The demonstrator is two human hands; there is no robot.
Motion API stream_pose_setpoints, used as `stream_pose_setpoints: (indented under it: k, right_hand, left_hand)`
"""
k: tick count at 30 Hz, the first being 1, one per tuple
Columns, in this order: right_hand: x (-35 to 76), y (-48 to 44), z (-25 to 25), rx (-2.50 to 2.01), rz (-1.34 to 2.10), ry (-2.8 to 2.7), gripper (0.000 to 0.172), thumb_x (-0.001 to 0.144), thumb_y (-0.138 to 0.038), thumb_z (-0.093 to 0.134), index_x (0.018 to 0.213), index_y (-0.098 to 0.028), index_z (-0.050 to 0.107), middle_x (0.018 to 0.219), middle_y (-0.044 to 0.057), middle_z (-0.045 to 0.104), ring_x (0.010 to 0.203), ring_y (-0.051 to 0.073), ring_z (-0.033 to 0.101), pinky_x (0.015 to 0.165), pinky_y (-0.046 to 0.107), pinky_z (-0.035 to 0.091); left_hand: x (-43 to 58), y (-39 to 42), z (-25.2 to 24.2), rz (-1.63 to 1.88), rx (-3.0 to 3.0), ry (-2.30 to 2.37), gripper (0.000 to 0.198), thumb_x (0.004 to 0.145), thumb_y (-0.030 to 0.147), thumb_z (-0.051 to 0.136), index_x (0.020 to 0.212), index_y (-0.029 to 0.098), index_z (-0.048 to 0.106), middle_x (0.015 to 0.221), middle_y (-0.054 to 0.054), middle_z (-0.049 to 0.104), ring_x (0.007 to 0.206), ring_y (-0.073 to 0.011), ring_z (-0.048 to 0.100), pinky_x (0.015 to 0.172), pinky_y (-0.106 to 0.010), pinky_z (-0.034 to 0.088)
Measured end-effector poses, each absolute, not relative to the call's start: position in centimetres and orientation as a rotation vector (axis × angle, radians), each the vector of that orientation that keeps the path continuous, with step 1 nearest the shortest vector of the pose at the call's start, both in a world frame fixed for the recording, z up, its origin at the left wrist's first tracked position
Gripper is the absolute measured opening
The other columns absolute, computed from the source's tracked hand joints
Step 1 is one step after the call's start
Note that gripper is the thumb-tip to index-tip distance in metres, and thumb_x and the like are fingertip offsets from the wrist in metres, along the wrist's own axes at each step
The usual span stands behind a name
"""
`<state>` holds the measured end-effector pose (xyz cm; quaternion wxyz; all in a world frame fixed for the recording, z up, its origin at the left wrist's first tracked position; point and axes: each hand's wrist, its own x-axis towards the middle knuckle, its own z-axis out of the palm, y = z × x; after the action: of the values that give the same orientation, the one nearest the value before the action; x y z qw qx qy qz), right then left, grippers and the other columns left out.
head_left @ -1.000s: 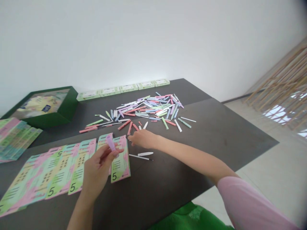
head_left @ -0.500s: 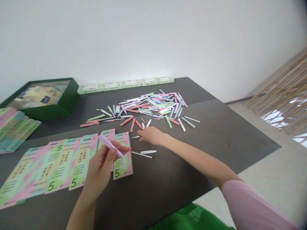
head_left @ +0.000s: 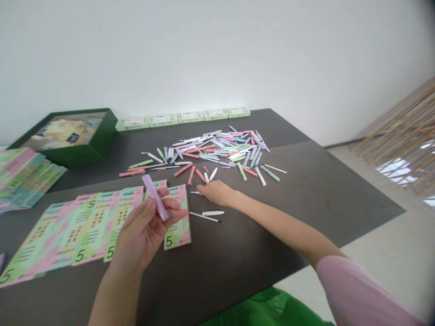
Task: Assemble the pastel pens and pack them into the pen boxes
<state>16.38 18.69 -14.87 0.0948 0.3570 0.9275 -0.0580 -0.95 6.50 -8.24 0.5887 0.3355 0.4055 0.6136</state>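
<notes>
My left hand (head_left: pixel 147 222) is closed around a light purple pen barrel (head_left: pixel 154 197), held tilted above the booklets, with thumb and fingers pressing its sides. My right hand (head_left: pixel 217 192) reaches down to the table, its fingers bent together at the end of a small white pen piece (head_left: pixel 195 192); whether it grips this is hidden. A white pen barrel (head_left: pixel 213 213) and a thin refill (head_left: pixel 206 217) with a dark tip lie in front of that hand. Just beyond it are a white pen cap (head_left: pixel 213 174) and red pen parts (head_left: pixel 191 175).
A large pile of coloured pen parts (head_left: pixel 224 145) spreads over the dark table (head_left: pixel 306 194). Overlapping booklets (head_left: pixel 91 231) marked 5 lie at the left, near stacked boxes (head_left: pixel 30 179). Behind stand a green box (head_left: pixel 98 140) with packets and a row of flat boxes (head_left: pixel 163 120) along the wall.
My left hand has turned the purple pen barrel to a steeper angle, and its fingers have opened out more below it. My right hand stays at the small white piece. The view has shifted slightly.
</notes>
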Motion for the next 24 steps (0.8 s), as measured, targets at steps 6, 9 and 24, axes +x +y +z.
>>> stream_pose_setpoints:
  k: [6, 9, 24]
  right_hand:
    - [16.5, 18.1, -14.5, 1.102, -0.187, 2.753, 0.026, 0.099, -0.016, 0.033, 0.119, -0.013, 0.049, 0.097, 0.017, 0.070, 0.100, 0.025, 0.069, 0.075, 0.031, 0.050]
    - [17.7, 17.7, -14.0, 1.151, -0.222, 2.746, 0.028, 0.102, -0.024, 0.031, 0.118, -0.014, 0.052, 0.096, 0.016, 0.070, 0.098, 0.025, 0.069, 0.073, 0.030, 0.047]
    - [24.7, 15.0, -14.4, 1.373, -0.336, 2.667, 0.035, 0.102, -0.039, 0.031, 0.117, -0.017, 0.054, 0.091, 0.012, 0.072, 0.088, 0.024, 0.070, 0.066, 0.027, 0.039]
  left_hand:
    - [-1.2, 7.2, -6.6, 1.264, 1.311, 1.336, 0.024, 0.082, 0.046, 0.060, 0.093, 0.025, 0.066, 0.067, 0.002, 0.066, 0.059, -0.0161, 0.063, 0.061, -0.029, 0.054]
    - [-1.4, 8.3, -6.1, 0.807, 1.852, 1.732, 0.040, 0.082, 0.057, 0.051, 0.098, 0.023, 0.067, 0.064, -0.001, 0.066, 0.059, -0.0213, 0.062, 0.058, -0.031, 0.047]
    - [2.1, 13.8, -7.7, -0.564, 2.490, 1.626, 0.027, 0.093, 0.027, 0.042, 0.085, 0.017, 0.065, 0.088, -0.016, 0.073, 0.081, -0.0285, 0.071, 0.067, -0.032, 0.048]
